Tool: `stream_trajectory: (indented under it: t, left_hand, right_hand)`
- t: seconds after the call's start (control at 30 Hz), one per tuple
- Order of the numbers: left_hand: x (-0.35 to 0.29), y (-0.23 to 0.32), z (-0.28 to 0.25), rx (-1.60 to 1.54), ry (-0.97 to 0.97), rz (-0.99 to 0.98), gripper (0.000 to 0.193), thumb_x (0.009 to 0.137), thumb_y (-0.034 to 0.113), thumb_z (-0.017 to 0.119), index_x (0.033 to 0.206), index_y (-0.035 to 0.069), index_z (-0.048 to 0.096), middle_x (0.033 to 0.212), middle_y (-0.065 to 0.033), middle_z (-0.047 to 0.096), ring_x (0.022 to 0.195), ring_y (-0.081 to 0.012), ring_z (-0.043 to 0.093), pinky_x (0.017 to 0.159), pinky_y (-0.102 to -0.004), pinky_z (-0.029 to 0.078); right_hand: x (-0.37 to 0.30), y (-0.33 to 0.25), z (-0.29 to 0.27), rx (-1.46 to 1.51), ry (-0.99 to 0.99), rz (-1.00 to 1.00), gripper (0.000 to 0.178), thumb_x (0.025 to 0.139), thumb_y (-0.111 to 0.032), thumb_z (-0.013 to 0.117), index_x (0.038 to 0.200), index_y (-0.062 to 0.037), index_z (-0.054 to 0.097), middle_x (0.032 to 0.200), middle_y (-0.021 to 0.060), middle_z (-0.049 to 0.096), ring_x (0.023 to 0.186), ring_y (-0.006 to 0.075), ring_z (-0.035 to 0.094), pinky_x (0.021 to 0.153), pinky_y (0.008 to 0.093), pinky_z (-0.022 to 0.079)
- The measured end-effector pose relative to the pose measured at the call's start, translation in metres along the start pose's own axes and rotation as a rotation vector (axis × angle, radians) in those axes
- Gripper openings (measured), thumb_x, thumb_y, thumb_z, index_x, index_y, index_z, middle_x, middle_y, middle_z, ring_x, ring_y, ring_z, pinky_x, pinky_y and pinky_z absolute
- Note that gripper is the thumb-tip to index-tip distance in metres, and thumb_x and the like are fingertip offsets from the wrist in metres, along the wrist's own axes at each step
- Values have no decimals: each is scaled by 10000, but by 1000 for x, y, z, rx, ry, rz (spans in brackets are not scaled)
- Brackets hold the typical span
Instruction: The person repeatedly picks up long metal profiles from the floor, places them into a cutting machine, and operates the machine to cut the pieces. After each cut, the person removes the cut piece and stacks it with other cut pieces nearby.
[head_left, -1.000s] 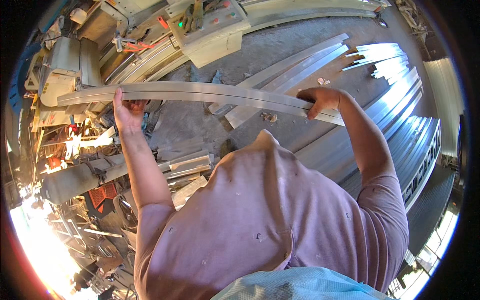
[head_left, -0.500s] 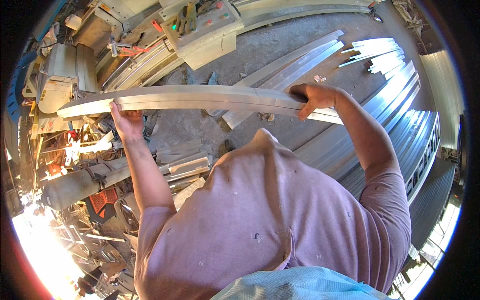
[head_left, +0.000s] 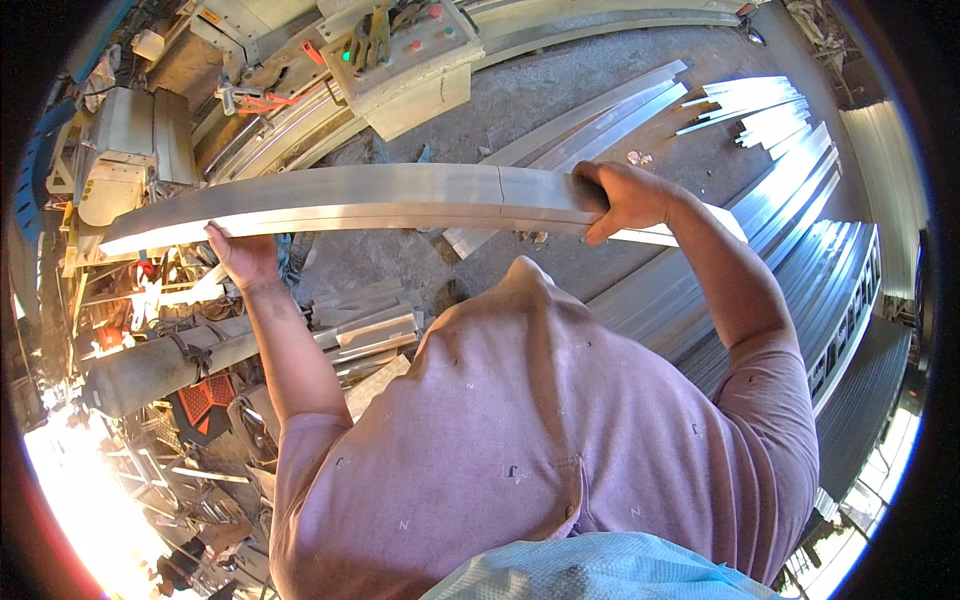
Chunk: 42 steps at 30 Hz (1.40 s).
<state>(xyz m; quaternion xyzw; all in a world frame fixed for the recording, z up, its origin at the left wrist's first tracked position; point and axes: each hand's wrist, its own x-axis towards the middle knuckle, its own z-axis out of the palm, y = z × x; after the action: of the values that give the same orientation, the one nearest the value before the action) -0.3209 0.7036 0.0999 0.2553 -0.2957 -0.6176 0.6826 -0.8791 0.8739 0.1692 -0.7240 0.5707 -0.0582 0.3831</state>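
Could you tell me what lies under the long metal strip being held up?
Under the metal strip: concrete floor, loose metal lengths, and the left hand. The right hand covers part.

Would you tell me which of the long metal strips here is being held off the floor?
The long curved strip across the front: left hand under one end, right hand gripping the other. The other strips lie on the floor.

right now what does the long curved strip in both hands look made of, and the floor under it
The long curved strip looks like light metal, perhaps aluminium: pale silver, a dull brushed sheen, thin straight edges. The left hand supports it from below and the right hand wraps its upper edge. The floor looks like bare concrete: grey, matte, rough and stained.
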Motion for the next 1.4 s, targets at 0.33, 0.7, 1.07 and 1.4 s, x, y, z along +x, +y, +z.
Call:
stream_trajectory:
  t: [0.33,0.7,1.07,1.4]
  left_hand:
    - [-5,9,-3,-88,-150,78,785,834,578,800,1456,158,567,1450,-58,607,1359,-303,544,1162,-550,401]
    - [-56,-33,53,-198,-10,-289,896,885,667,697,1524,85,461,1523,-131,521,1406,-321,476,1183,-531,369]
    - [-59,-73,72,-130,295,-199,660,954,683,589,1401,197,569,1364,-44,623,1261,-296,575,1069,-562,460]
    - [-53,-71,90,-377,-209,-118,854,836,767,652,1162,-23,646,1113,-128,639,1146,-340,560,1181,-522,370]
  right_hand:
    - [-15,-6,14,-176,199,6,903,585,-314,961,1317,-7,533,1204,214,655,1132,416,647,969,488,528]
    - [-13,26,69,-446,733,-90,818,604,-217,931,1294,-61,518,1249,150,595,1187,361,592,1026,510,445]
    - [-31,10,71,-416,700,-36,832,633,-327,941,1332,-78,565,1234,134,580,1171,359,572,1031,502,428]
    - [-32,26,74,-232,779,16,526,654,-272,919,1051,-92,624,1114,105,595,1121,359,576,944,508,460]
